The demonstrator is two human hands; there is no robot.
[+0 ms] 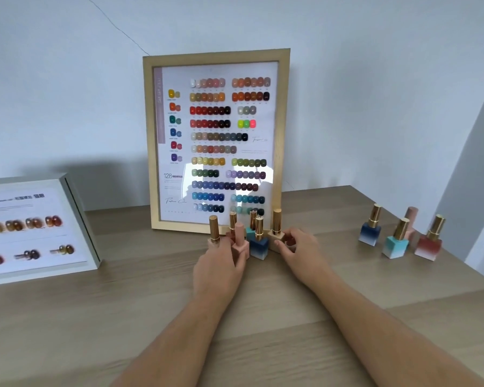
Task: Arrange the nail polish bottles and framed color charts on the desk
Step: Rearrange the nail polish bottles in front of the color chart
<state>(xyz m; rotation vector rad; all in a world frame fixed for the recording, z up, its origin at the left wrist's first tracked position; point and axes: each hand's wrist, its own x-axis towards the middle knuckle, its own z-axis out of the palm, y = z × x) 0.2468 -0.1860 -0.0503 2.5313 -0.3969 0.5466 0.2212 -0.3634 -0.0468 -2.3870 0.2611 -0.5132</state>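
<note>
Bottles point(259, 243) in two groups, framed charts point(215, 141) two

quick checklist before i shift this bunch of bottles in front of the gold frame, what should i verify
1. Bottles in the cluster all upright: ok.
2. Left hand and right hand on either side of the cluster: ok.
3. Firm hold on any bottle: cannot tell, the fingers are partly hidden.
4. Room behind: not ok, the gold frame leans close behind the rear bottles.
5. Four bottles on the right standing apart from both hands: ok.
</note>
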